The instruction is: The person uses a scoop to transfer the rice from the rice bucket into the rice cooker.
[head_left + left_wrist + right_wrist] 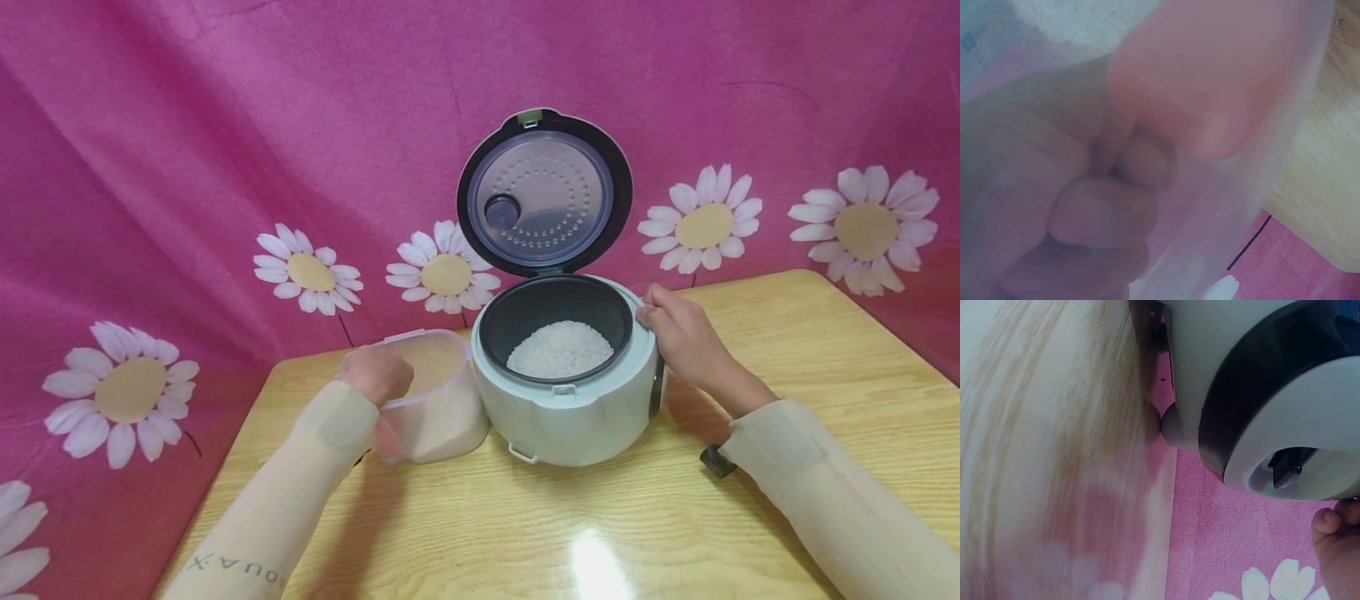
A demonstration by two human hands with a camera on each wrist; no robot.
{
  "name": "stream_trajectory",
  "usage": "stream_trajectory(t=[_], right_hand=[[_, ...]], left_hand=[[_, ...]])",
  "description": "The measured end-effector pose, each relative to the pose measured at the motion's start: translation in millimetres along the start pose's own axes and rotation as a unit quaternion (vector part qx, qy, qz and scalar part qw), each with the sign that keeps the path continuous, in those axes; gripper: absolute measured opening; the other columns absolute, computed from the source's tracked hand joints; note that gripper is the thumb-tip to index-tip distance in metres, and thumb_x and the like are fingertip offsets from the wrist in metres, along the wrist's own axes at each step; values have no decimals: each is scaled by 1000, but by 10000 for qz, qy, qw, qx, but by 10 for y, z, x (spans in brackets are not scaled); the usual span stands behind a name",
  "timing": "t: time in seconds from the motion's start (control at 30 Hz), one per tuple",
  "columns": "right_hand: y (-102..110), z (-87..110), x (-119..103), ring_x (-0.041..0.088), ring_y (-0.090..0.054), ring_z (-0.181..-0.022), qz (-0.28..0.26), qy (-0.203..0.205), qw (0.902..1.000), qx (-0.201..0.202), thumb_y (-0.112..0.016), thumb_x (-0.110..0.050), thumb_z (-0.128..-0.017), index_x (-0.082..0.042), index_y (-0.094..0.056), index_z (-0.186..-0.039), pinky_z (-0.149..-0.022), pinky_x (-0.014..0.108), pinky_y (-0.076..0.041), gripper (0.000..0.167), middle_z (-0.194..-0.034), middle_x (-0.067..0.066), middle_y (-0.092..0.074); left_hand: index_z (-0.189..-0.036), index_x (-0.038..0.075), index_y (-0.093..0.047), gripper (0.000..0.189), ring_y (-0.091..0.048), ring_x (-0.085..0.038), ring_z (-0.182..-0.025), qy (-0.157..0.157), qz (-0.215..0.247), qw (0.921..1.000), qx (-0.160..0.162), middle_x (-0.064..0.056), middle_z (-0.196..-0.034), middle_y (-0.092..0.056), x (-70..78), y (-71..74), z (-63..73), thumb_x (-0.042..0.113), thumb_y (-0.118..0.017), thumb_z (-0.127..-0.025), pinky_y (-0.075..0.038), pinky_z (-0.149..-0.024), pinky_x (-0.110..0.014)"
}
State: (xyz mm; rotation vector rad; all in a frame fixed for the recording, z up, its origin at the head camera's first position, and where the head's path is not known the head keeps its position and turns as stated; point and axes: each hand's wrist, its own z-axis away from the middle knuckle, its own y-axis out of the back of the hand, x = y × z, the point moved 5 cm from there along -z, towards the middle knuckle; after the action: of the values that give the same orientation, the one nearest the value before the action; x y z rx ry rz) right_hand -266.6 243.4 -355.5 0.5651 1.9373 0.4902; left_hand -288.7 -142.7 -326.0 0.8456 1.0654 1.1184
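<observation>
In the head view, my left hand (377, 372) reaches into a translucent plastic container (442, 425) of rice. Its curled fingers grip a pink scoop (1210, 81), seen blurred through the container wall in the left wrist view. White rice (1079, 22) shows beyond that hand. Touching the container on its right is a pale green rice cooker (570, 425) with its lid (543, 200) raised. White rice (562, 350) lies heaped in its dark inner pot (513, 312). My right hand (686, 340) grips the cooker's upper right rim, thumb on top.
Everything stands on a light wooden table (480, 525), with bare wood in front of the cooker. Behind hangs a pink cloth (337, 125) printed with white daisies. A black strap end (717, 461) sticks out at the right wrist.
</observation>
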Motion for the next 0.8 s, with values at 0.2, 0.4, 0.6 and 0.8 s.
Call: stream_trajectory(t=[0.2, 0.4, 0.6, 0.8], right_hand=[[-2, 1, 0, 17, -49, -77, -49, 42, 10000, 32, -39, -22, -106, -8, -50, -90, -65, 27, -41, 24, -78, 5, -48], [0, 1, 0, 16, -49, -78, -48, 63, 10000, 31, -39, -22, -106, -7, -51, -91, -65, 27, -42, 24, -79, 5, -49], [5, 0, 3, 17, -49, -78, -29, 59, 10000, 26, -39, -22, -106, -8, -50, -91, -65, 26, -41, 23, -79, 5, -48], [2, 1, 0, 18, -49, -78, -23, 68, 10000, 41, -38, -22, -106, -8, -50, -92, -65, 27, -42, 23, -80, 6, -48]], left_hand=[[-73, 10, -63, 30, -54, -22, -72, -48, -182, 9998, -65, -5, -80, -57, 22, 4, 3, 17, -47, -97, -50, -66, -40], [-73, 10, -63, 30, -53, -22, -72, -99, -240, 9996, -83, -5, -80, -56, 33, 7, 13, 15, -46, -97, -49, -65, -40], [-73, 10, -62, 29, -50, -21, -68, -263, -511, 9982, -137, -3, -73, -48, 46, 11, 17, 14, -48, -98, -45, -62, -38], [-73, 10, -62, 30, -50, -20, -66, -138, -310, 9994, -108, -3, -71, -47, 29, 27, 20, 15, -48, -99, -44, -62, -36]])
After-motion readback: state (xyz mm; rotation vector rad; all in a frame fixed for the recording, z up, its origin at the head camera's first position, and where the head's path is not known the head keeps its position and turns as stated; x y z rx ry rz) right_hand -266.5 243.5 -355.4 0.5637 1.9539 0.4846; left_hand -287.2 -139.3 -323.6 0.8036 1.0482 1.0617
